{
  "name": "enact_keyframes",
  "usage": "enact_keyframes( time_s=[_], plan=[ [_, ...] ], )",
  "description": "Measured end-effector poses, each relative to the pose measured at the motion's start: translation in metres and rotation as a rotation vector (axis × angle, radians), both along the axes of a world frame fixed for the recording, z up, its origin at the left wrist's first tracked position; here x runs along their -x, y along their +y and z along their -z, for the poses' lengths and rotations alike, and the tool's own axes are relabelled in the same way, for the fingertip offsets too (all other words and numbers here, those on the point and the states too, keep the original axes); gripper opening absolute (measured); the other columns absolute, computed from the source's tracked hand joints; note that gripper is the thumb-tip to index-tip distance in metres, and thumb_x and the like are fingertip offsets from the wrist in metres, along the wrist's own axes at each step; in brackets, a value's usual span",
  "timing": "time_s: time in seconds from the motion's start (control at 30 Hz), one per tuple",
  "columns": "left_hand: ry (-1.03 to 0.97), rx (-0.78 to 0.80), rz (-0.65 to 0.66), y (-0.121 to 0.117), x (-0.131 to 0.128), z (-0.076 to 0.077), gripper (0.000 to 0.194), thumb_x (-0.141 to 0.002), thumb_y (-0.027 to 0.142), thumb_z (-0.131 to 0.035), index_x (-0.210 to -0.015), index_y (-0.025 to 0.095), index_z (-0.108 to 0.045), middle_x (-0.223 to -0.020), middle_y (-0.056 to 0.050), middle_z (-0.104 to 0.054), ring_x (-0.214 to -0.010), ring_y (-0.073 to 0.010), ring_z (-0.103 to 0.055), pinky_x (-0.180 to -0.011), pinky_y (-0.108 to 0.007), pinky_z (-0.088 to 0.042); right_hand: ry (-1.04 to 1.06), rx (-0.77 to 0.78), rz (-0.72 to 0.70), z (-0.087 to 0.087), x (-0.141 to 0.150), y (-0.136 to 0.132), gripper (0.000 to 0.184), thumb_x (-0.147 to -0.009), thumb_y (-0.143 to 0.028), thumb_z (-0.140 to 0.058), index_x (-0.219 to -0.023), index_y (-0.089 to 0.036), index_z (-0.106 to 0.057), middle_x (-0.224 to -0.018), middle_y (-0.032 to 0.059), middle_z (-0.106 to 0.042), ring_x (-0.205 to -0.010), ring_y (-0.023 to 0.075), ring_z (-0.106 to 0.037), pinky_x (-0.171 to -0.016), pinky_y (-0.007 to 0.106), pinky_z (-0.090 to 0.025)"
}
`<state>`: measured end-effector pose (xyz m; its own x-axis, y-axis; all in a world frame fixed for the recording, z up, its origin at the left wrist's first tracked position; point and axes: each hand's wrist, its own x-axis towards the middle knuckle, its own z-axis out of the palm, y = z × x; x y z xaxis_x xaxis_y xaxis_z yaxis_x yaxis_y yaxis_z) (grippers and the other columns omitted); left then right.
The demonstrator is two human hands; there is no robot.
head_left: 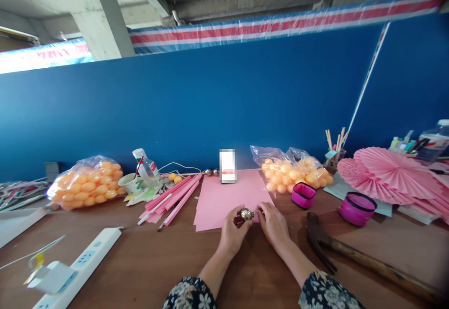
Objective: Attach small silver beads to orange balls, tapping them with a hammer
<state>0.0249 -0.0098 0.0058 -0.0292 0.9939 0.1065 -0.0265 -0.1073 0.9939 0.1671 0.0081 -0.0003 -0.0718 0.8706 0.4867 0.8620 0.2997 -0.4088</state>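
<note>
A shiny metallic ball point(247, 214) is gripped between the thumb and fingers of my left hand point(233, 232), above the near edge of the pink paper sheets point(229, 197). Close by on the right, my right hand point(273, 225) has its fingertips pinched together at a small bit on the ball's side. What those fingertips hold is too small to make out. Two similar shiny balls point(212, 172) lie at the back, left of an upright phone-like object point(228, 166) with a blurred screen.
Bags of orange balls point(89, 185) point(291, 173) flank the paper. Left are folded pink strips point(175, 199), a bottle point(147, 168) and a white power strip point(87, 264). Right are magenta mesh bands point(303, 195) point(358, 208), a wooden-handled hammer point(372, 257) and pink paper fans point(386, 173). A blue partition point(224, 98) stands behind.
</note>
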Motion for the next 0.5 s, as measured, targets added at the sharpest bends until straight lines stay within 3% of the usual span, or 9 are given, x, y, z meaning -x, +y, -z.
enact_keyframes(
  time_s=[0.37, 0.5],
  plan=[
    [0.019, -0.003, -0.01, -0.0003, 0.0015, -0.0021, 0.046, -0.062, 0.013, -0.064, -0.108, 0.012, -0.055, -0.097, -0.01, -0.064, -0.084, -0.0171, -0.062, -0.078, -0.03, -0.05, 0.126, -0.026, -0.01, 0.0001, 0.0015, -0.0002, 0.014, -0.084, -0.026, -0.04, -0.086, -0.019, -0.052, -0.079, 0.0018, -0.061, -0.07, 0.0141, -0.057, -0.061, 0.021, -0.038],
    [-0.003, 0.0, -0.016, -0.0002, 0.0018, -0.0011, 0.046, -0.062, 0.013, -0.065, -0.106, 0.013, -0.056, -0.096, -0.009, -0.065, -0.083, -0.0173, -0.062, -0.077, -0.03, -0.05, 0.211, -0.019, -0.042, -0.0005, 0.0011, 0.0005, 0.017, -0.083, -0.029, -0.042, -0.08, -0.019, -0.055, -0.077, 0.0022, -0.062, -0.07, 0.015, -0.058, -0.062, 0.023, -0.04]
  ],
)
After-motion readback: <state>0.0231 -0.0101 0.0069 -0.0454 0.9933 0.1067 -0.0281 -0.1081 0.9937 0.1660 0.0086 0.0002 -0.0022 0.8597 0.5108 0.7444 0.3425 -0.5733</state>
